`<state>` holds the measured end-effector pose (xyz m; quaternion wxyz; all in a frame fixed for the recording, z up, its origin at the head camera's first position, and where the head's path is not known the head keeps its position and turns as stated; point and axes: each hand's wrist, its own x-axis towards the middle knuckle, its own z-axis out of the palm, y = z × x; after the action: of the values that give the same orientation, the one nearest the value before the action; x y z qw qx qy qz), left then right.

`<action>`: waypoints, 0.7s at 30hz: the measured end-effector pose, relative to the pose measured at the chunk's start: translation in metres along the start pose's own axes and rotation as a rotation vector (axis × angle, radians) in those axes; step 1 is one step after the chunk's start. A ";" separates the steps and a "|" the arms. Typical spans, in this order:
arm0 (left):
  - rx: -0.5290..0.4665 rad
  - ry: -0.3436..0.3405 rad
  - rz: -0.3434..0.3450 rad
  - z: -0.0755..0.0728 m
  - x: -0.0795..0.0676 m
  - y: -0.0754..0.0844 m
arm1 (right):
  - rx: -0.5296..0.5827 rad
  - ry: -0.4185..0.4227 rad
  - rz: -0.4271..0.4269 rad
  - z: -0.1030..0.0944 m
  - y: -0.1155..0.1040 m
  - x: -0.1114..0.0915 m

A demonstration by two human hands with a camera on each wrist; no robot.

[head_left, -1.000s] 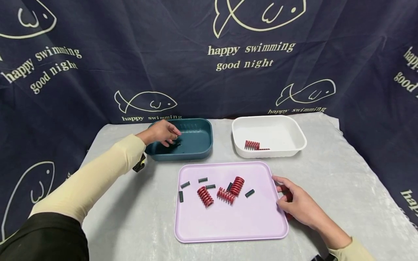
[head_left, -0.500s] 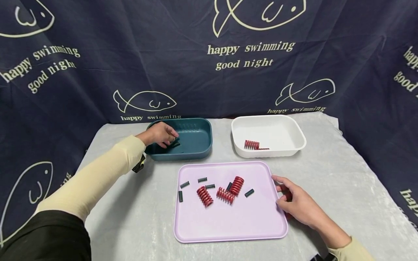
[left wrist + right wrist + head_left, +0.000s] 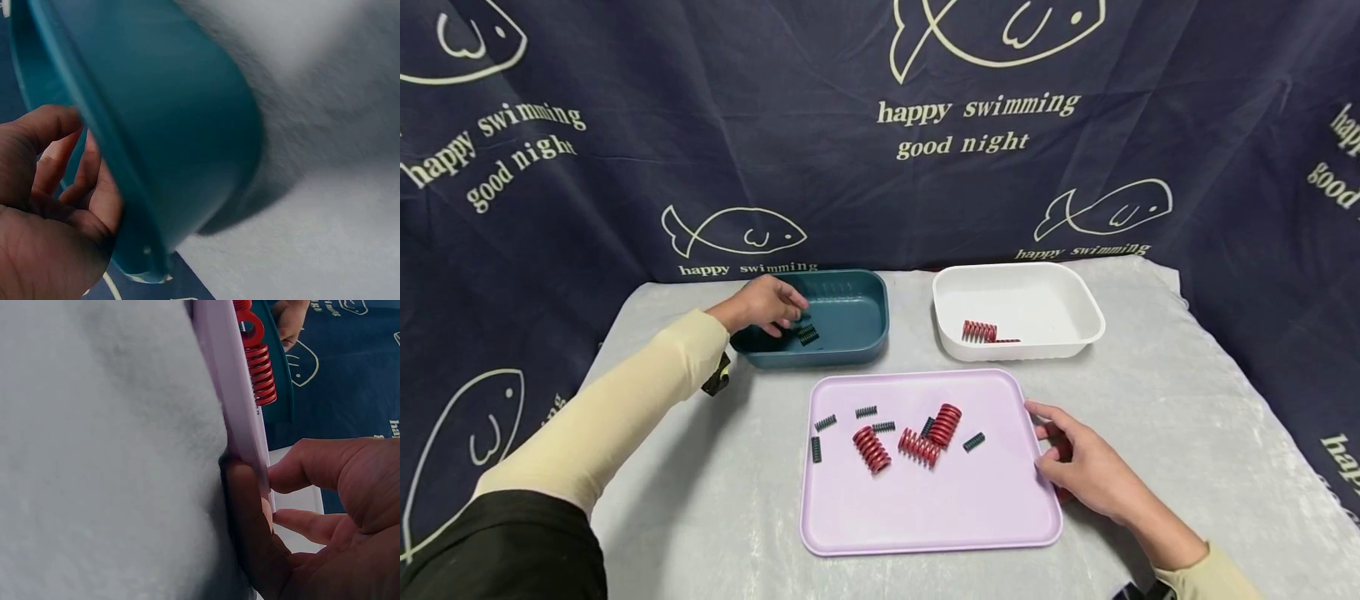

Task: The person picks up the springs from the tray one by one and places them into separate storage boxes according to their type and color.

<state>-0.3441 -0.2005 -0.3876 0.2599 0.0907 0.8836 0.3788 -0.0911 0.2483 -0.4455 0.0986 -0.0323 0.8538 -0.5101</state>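
My left hand (image 3: 767, 303) is over the left side of the teal bin (image 3: 850, 354), its fingers loosely bent with nothing visible between them. Small dark green springs (image 3: 807, 334) lie on the bin floor just below the fingertips. In the left wrist view the bin's rim hides part of the fingers. My right hand (image 3: 1088, 463) grips the right edge of the lilac tray (image 3: 925, 521), thumb above and a finger beneath in the right wrist view. Thick red springs (image 3: 872, 450) lie on the tray, among several small dark green springs (image 3: 973, 442).
A white bin (image 3: 1022, 352) with red springs (image 3: 980, 332) inside stands behind the tray, right of the teal bin. A grey cloth (image 3: 730, 500) covers the table. A dark blue curtain (image 3: 850, 183) with fish prints hangs behind and along both sides.
The left hand has shifted slightly left and up inside the teal bin, and the dark green springs beneath it show more plainly. The right hand and tray stay still.
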 end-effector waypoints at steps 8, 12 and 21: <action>-0.123 0.041 0.156 -0.010 -0.017 0.028 | -0.007 0.001 -0.004 0.000 0.000 0.001; -0.198 0.049 0.199 -0.012 -0.028 0.045 | -0.001 -0.005 0.020 0.000 0.000 0.001; -0.225 0.043 0.276 -0.009 -0.055 0.070 | -0.003 -0.002 0.014 0.000 0.000 0.001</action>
<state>-0.3044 -0.1768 -0.3106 0.1949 0.1732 0.8200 0.5094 -0.0916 0.2482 -0.4458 0.1029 -0.0268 0.8547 -0.5081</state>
